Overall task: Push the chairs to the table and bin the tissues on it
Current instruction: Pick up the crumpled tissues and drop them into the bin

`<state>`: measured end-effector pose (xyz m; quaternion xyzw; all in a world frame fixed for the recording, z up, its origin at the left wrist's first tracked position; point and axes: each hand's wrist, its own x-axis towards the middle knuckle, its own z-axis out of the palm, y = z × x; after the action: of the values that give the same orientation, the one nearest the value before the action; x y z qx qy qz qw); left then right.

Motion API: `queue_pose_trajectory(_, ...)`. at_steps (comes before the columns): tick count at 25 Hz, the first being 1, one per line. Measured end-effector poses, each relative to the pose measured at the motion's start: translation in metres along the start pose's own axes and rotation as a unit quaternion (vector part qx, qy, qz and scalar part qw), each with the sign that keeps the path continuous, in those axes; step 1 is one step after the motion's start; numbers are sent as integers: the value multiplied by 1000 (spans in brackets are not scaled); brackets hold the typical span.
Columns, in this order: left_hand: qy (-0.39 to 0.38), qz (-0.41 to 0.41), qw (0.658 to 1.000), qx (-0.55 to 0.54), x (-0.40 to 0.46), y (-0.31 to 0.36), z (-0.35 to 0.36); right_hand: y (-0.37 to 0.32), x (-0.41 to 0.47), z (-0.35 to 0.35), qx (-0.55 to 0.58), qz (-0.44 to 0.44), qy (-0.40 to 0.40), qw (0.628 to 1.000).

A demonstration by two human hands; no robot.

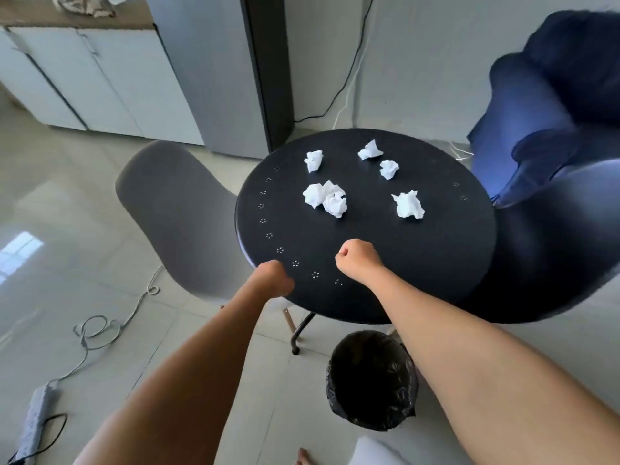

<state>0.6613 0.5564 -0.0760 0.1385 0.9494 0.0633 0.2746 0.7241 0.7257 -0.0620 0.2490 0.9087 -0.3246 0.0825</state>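
Note:
Several crumpled white tissues lie on the round black table (436,250); the biggest clump (325,198) is near the middle, another tissue (408,205) to its right. A grey chair (174,209) stands at the table's left, its seat touching the rim. A dark chair (550,236) draped with blue cloth sits at the right. My left hand (273,280) is a fist at the table's near-left edge. My right hand (357,260) is a fist over the near part of the tabletop. Neither holds anything. A bin (372,380) with a black liner stands below the near edge.
A grey cable (100,333) and a power strip (35,421) lie on the tiled floor at the left. White cabinets (84,78) stand at the back left, a grey column (214,68) behind the table. A bare foot (303,457) shows at the bottom.

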Motion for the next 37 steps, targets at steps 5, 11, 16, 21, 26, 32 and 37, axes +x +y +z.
queue_pose_trajectory(5,-7,89,995,33,48,44,-28,30,17,-33,10,76,52,996)
queue_pose_trajectory(11,25,132,989,61,105,80,-66,55,67,-68,38,128,112,985)
queue_pose_trajectory(16,41,148,984,92,141,97,-89,70,108,-89,15,159,135,978)
queue_pose_trajectory(21,53,201,954,214,187,104,-109,82,141,-98,-80,154,87,981)
queue_pose_trajectory(26,-10,263,909,324,238,114,-115,88,170,-98,-103,174,34,979)
queue_pose_trajectory(32,-33,282,914,288,256,115,-104,80,180,-84,-138,219,60,964)
queue_pose_trajectory(37,44,274,920,277,249,108,-115,66,167,-77,-73,299,119,944)
